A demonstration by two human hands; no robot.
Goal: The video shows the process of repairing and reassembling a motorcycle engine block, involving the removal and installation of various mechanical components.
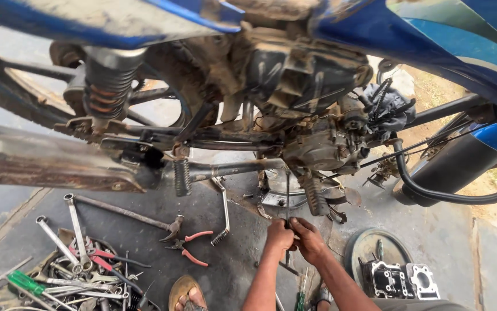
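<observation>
Both hands meet under the motorcycle engine (317, 144): left hand (279, 233) and right hand (309, 239) closed around a thin upright rod (287, 196) rising above them. Grease could let it slip, I judge. Its upper end vanishes among grimy parts; pliers (188, 246) lie to the left.

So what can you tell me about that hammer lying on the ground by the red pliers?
The long rusty metal hammer lies flat on the dark stained ground, slanting from upper left to lower right. Its thin handle looks like bare, brownish metal, and its dark claw head sits at the right end, right beside the red-handled pliers. The handle's left end reaches the silver spanners. No hand touches it; both hands are busy further right, under the motorcycle engine.
</observation>
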